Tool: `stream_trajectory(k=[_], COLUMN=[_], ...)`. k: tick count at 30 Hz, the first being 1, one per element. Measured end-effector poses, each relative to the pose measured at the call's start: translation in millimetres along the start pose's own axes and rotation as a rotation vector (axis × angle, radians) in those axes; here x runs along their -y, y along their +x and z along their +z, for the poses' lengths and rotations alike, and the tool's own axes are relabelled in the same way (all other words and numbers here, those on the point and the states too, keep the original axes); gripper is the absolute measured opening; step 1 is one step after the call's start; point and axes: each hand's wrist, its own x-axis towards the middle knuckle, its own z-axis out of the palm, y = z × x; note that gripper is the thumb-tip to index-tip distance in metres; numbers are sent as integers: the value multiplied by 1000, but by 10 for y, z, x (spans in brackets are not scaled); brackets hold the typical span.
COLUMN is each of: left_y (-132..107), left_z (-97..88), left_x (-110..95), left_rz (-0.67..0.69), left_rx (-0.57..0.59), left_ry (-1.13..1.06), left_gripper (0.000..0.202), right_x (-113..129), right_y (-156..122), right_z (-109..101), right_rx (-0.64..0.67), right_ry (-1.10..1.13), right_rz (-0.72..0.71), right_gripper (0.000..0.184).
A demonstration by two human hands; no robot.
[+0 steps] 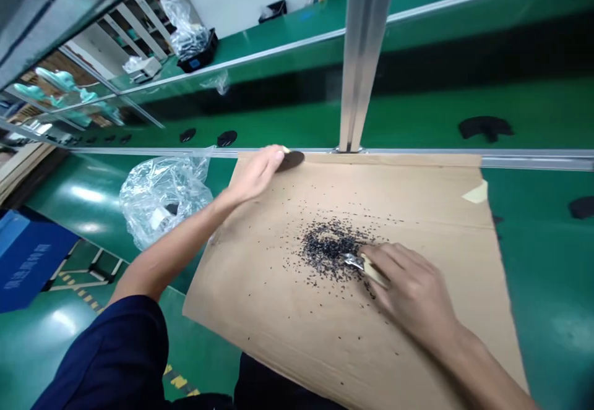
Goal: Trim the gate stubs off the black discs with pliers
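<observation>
My right hand (413,286) is closed around a pair of nippers (371,271) with pale yellow handles, their metal jaws pointing left over a pile of tiny black bits (331,246). At the far left edge of the cardboard sheet (417,206), my left hand (256,175) is closed on a dark flat round piece (292,161). That piece lies close to the cardboard, and whether it touches is hard to tell. Loose black bits are scattered around the pile.
A crumpled transparent plastic bag (162,196) lies left of the cardboard. Dark pieces (485,127) rest on the green surface beyond the metal rail. An upright metal post (364,57) stands behind the cardboard. A blue box (30,258) is at the left.
</observation>
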Motion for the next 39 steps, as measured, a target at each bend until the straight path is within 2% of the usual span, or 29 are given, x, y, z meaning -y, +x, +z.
stream_trajectory(k=[2, 4, 7, 9, 12, 13, 15, 17, 19, 21, 22, 25, 27, 29, 31, 33, 36, 39], left_y=[339, 597, 791, 816, 790, 788, 817, 897, 1036, 1242, 1365, 1743, 1935, 2054, 2109, 2120, 2070, 1935], left_z=[-6, 40, 60, -22, -250, -320, -382, -274, 35, 503, 766, 1509, 1864, 2071, 2144, 2110, 1910, 1585], left_x=[296, 499, 621, 598, 386, 263, -49, -411, -773, -1089, -1223, -1531, -1683, -1799, -1866, -1870, -1768, -1596], left_rz=[-80, -172, -209, -195, -155, -115, 28, 226, 427, 570, 594, 511, 450, 408, 369, 327, 295, 309], left_rx=[42, 143, 244, 229, 235, 292, 513, 717, 777, 679, 604, 438, 409, 428, 447, 434, 375, 275], left_ry=[216, 360, 426, 439, 408, 341, 113, -69, -153, -148, -108, 44, 95, 133, 170, 195, 217, 126], left_gripper=[38, 37, 44, 45, 35, 31, 31, 30, 25, 24, 23, 32, 49, 59, 54, 41, 33, 26], right_x=[38, 68, 74, 70, 91, 107, 140, 165, 174, 174, 171, 167, 168, 172, 176, 182, 186, 159], right_y=[-8, -14, -21, -32, -55, -61, -63, -56, -49, -51, -54, -67, -69, -62, -49, -37, -33, -41], right_z=[-3, -14, -33, -42, -55, -62, -80, -100, -118, -130, -134, -147, -171, -211, -259, -292, -279, -206], right_rx=[24, 49, 68, 69, 108, 134, 193, 254, 306, 344, 357, 367, 341, 293, 224, 149, 33, -52], right_ry=[-18, -36, -50, -58, -69, -69, -72, -81, -97, -112, -123, -158, -189, -221, -239, -243, -238, -195], right_rz=[6, 28, 55, 70, 110, 121, 140, 161, 193, 218, 226, 221, 203, 183, 149, 107, 177, 312], right_gripper=[23, 24, 25, 24, 22, 21, 22, 25, 26, 22, 20, 16, 16, 17, 20, 21, 19, 25])
